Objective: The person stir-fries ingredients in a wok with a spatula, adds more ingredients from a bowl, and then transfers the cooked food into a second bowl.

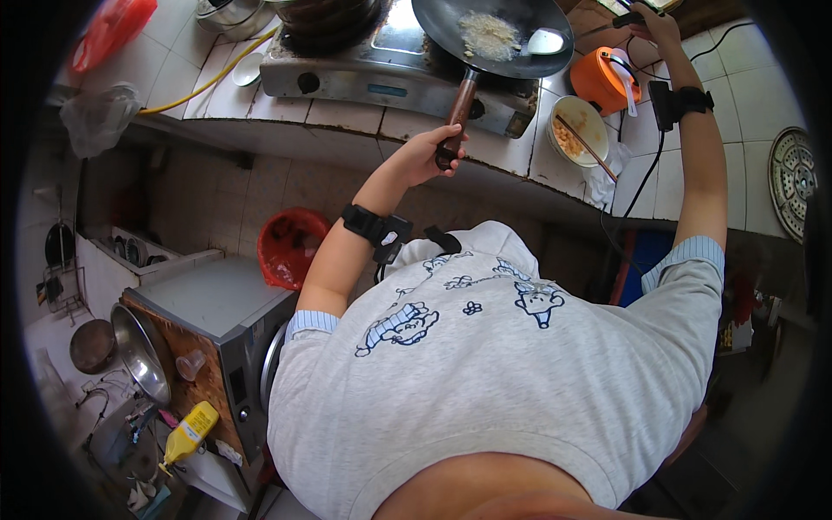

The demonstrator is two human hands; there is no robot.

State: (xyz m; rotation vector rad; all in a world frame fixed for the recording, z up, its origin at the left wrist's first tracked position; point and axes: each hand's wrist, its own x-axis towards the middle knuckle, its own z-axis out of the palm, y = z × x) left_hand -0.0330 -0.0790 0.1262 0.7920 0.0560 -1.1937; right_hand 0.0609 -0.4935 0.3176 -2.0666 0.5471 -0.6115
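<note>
My left hand (432, 153) grips the brown wooden handle (463, 97) of a dark wok (448, 36) on the gas stove (338, 78). Pale chopped food (489, 38) lies bubbling in the wok's middle. My right hand (658, 29), near the top edge, is closed around the black handle (627, 19) of a cooking spatula. Its shiny blade (546, 42) rests inside the wok, right of the food. Just right of the stove stands a bowl (599, 140) of orange-coloured bits, with chopsticks (588, 149) laid across it.
An orange container (585, 81) with a white spoon (627, 81) on it stands behind the bowl. Black cables (643, 175) hang over the tiled counter edge. A yellow hose (208, 81) runs left of the stove. Below is a red bin (270, 250); a round perforated metal rack (790, 182) lies far right.
</note>
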